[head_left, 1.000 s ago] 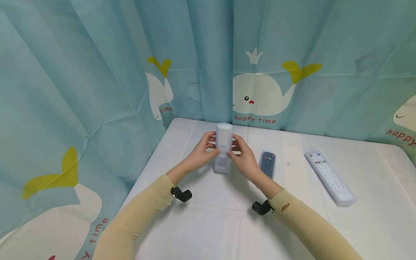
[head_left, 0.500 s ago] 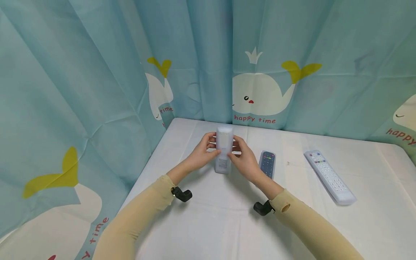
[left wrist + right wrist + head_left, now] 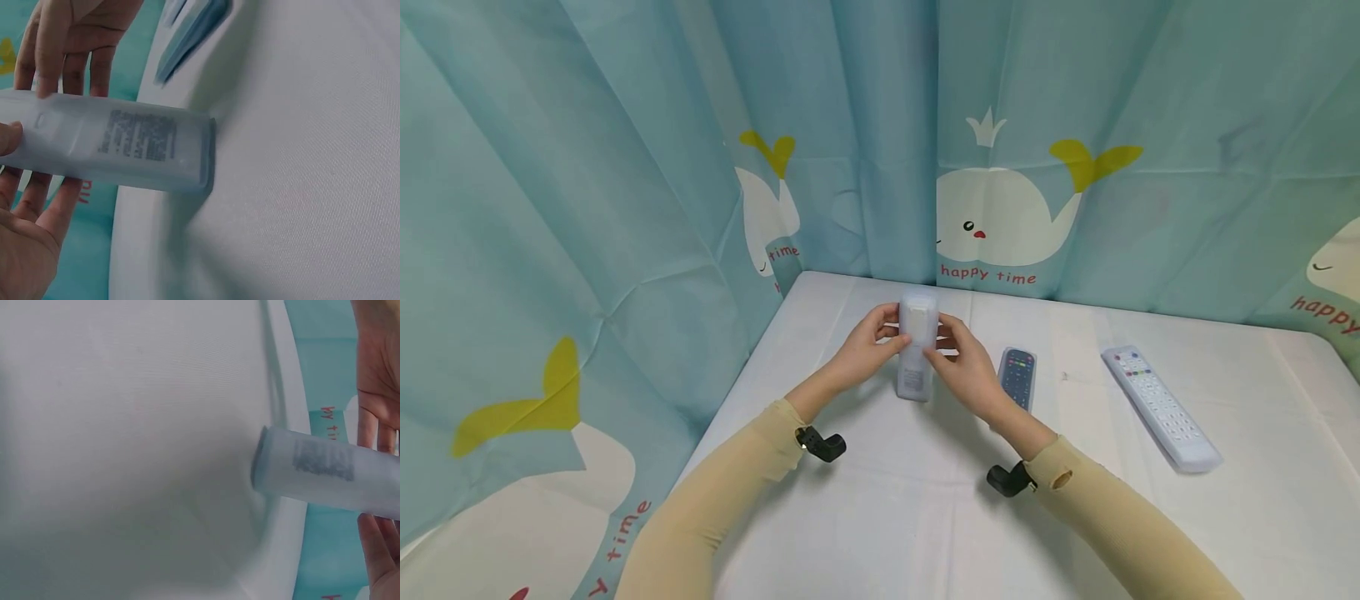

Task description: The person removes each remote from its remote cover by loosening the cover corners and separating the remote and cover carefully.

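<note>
By the curled left hand, a long, pale, translucent-sleeved remote is pinched over the white table; its right edge, by the right hand. Rightward are laid: dark-blue oblong remote, long white remote.

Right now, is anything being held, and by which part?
Yes: a sleeved remote control. The left hand and right hand grip its opposite long sides, near the middle.

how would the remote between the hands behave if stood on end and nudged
The held remote would likely tip easily, being long with a narrow end. Its straight body looks stiff, so it probably won't bend. The broad, flattish labelled side makes rolling seem unlikely.
</note>
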The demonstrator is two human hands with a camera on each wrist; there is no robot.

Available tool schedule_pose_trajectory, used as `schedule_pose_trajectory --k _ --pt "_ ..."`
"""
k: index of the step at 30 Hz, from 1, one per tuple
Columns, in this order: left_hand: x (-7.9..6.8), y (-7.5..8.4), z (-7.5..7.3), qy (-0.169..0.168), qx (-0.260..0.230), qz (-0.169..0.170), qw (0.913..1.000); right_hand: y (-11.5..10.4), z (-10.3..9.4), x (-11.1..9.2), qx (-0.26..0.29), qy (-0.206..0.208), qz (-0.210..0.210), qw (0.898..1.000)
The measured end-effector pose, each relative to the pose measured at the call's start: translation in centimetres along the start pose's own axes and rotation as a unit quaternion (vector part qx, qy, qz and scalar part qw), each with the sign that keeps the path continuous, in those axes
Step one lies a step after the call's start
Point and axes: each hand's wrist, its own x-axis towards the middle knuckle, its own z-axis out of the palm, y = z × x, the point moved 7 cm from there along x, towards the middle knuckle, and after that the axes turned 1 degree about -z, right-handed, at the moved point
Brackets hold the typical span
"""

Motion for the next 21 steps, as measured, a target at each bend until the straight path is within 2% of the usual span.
schedule_pose_trajectory --k 10,21 --pt "0.2 -0.2 0.1 -0.009 -0.015 -0.003 0.9998 -2.4 -2.1 0.7 0.018 0.064 -0.067 0.996" --pt "0.1 -0.2 0.2 -0.017 -0.028 0.003 0.9995 -3.4 -2.7 1.4 -0.01 0.105 -0.076 0.992"
